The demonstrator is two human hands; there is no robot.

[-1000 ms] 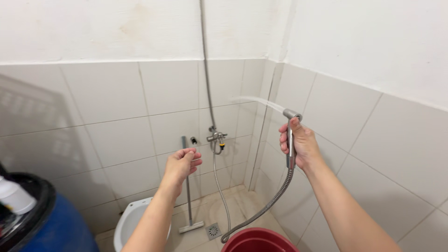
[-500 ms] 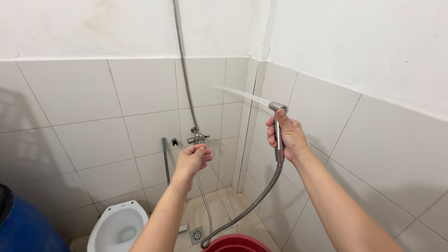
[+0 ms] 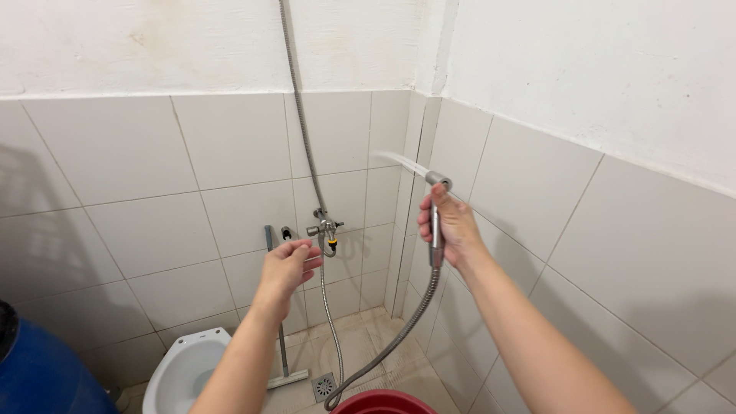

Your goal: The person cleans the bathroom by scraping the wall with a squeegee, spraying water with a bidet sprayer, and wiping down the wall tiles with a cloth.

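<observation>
Spraying white wall tiles (image 3: 230, 146), bidet sprayer (image 3: 436, 218) in right hand (image 3: 452, 230).

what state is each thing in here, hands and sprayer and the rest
right hand: closed around the sprayer
hand sprayer: upright, spraying water at the corner tiles
left hand: loosely curled, holding nothing
metal hose: hanging slack toward the floor
toilet: open, no lid showing
squeegee: leaning against the wall

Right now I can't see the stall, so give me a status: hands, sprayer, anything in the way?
Right hand gripping sprayer, jet hitting the corner tiles. Left hand empty, raised, loosely curled. Hose hangs down toward red bucket. Nothing blocking.
</observation>
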